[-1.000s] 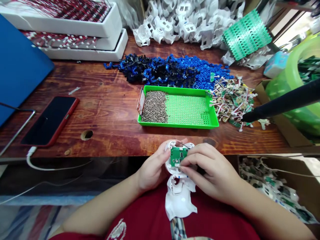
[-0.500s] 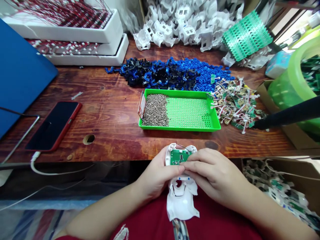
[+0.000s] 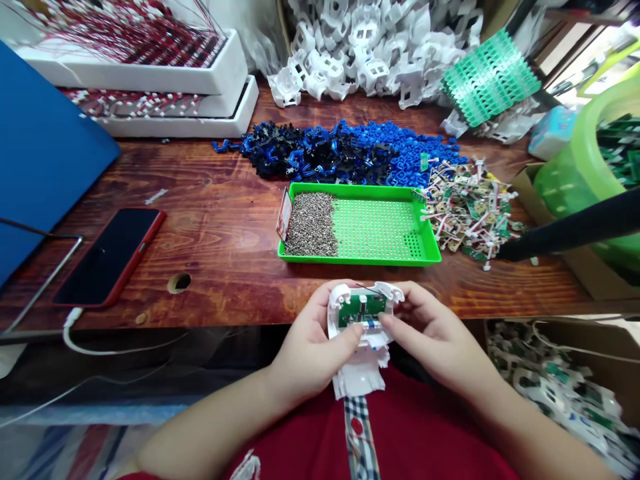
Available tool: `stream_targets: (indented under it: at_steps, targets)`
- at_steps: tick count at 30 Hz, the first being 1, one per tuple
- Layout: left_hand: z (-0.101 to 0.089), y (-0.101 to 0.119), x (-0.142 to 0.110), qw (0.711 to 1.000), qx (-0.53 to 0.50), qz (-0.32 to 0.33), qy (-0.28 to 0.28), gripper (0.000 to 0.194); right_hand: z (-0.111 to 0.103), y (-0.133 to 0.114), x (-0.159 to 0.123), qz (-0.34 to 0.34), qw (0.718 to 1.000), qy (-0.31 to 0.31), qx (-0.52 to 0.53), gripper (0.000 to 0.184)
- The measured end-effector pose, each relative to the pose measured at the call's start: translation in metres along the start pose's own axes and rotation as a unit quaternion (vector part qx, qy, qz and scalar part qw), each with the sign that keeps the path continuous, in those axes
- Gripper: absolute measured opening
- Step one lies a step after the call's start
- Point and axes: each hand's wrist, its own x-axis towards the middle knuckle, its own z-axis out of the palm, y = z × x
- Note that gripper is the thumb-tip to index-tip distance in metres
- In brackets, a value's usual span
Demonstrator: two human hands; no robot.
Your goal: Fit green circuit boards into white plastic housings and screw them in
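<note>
Between my two hands is a white plastic housing (image 3: 334, 325), held over my lap just off the table's front edge. A green circuit board (image 3: 356, 309) sits inside it, with a thin dark wire across its top. My left hand (image 3: 313, 340) is closed round the housing's left side, its thumb on the board's lower edge. My right hand (image 3: 430, 330) grips the right side, thumb pressing near the board's lower right corner. Below hangs a second white shell piece (image 3: 359, 373); how it joins the housing I cannot tell.
A green tray (image 3: 360, 261) of small screws (image 3: 311, 225) lies ahead. Behind it are blue and black parts (image 3: 325, 153); wired boards (image 3: 470, 210) lie to its right. A phone (image 3: 110, 257) is at left. A black rod (image 3: 570, 230) reaches in from the right.
My right hand has shifted from over the board to the housing's right side, uncovering more of the board. The housing has tilted, and the lower shell looks shorter.
</note>
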Motion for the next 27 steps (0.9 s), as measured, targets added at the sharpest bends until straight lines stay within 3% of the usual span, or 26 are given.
stream_targets:
  at_steps: [4,11,16,19,22,24,25,26,27]
  targets:
    - [0.001,0.003,-0.003,0.997,0.062,0.040,-0.035,0.035,0.001,-0.005,0.003,0.020,0.999,0.023,0.032,0.018]
    - [-0.002,0.006,-0.003,0.982,0.159,0.078,-0.060,0.039,-0.002,-0.001,0.006,0.013,0.997,0.007,0.074,0.020]
    - [-0.003,0.007,0.002,0.990,0.127,0.050,-0.029,0.040,0.004,0.002,0.016,0.020,0.989,0.001,0.146,0.022]
    - [-0.007,0.008,0.005,0.998,0.064,-0.013,-0.022,0.039,0.006,-0.007,0.022,0.003,0.988,0.017,0.150,0.021]
    - [-0.014,0.009,0.007,0.997,0.025,-0.070,-0.014,0.034,0.000,-0.024,0.027,-0.014,0.998,-0.047,0.042,0.019]
    - [-0.019,0.011,0.009,0.997,0.009,-0.070,0.020,0.033,-0.011,-0.040,0.035,-0.019,0.991,-0.111,-0.072,0.025]
    - [-0.022,0.012,0.009,0.997,0.000,-0.069,0.042,0.033,-0.019,-0.049,0.042,-0.030,0.984,-0.109,-0.136,0.029]
    - [-0.024,0.012,0.010,0.995,-0.008,-0.070,0.064,0.033,-0.028,-0.058,0.052,-0.050,0.975,-0.056,-0.209,0.031]
    - [-0.025,0.013,0.011,0.994,-0.017,-0.074,0.084,0.032,-0.038,-0.067,0.066,-0.084,0.952,0.040,-0.292,0.027]
